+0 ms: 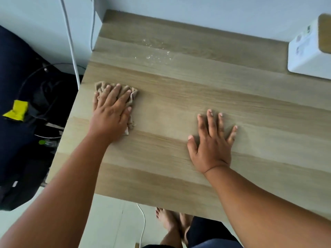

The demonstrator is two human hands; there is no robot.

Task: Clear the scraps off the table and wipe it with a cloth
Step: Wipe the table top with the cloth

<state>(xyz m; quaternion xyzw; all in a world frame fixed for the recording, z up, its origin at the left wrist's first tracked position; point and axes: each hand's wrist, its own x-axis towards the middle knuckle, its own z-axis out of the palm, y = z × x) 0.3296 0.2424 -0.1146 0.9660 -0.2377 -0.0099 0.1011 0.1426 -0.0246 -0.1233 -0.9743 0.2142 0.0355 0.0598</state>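
A crumpled beige cloth (132,97) lies near the left edge of the light wooden table (179,176). My left hand (111,113) presses flat on top of it, fingers spread over the fabric. My right hand (212,140) rests palm down on the bare wood to the right, fingers apart, holding nothing. Small white crumbs (155,52) are scattered on the far part of the table, well beyond both hands.
A white box-like device (308,52) stands at the far right against the wall. White cables (71,42) hang past the table's left edge. Dark bags and a yellow item (17,110) sit on the floor to the left. My bare feet (172,224) show below the near edge.
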